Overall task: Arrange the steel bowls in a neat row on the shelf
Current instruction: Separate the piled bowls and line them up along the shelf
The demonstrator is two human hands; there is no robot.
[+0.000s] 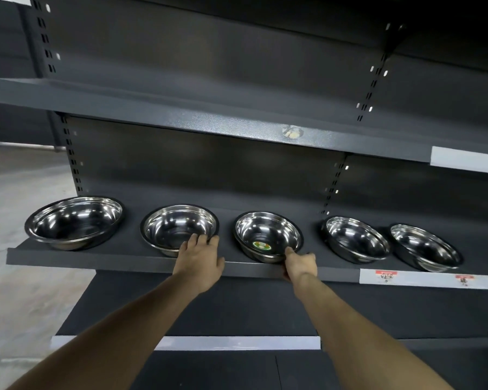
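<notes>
Five steel bowls on shelf, left hand fingers touching second bowl, right hand pinching third's rim

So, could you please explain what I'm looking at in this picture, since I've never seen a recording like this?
There is no machine here: a person wears a camera on the head, so this single view looks forward and down along both bare arms. In front is a dark shelf with five steel bowls standing in a row, all upright. The left hand rests its fingers on the near rim of the second bowl from the left. The right hand pinches the near rim of the middle bowl, the one with a round sticker inside. The other three bowls are untouched. Price labels sit on the shelf's front edge to the right, and more dark shelves run above and below.
</notes>
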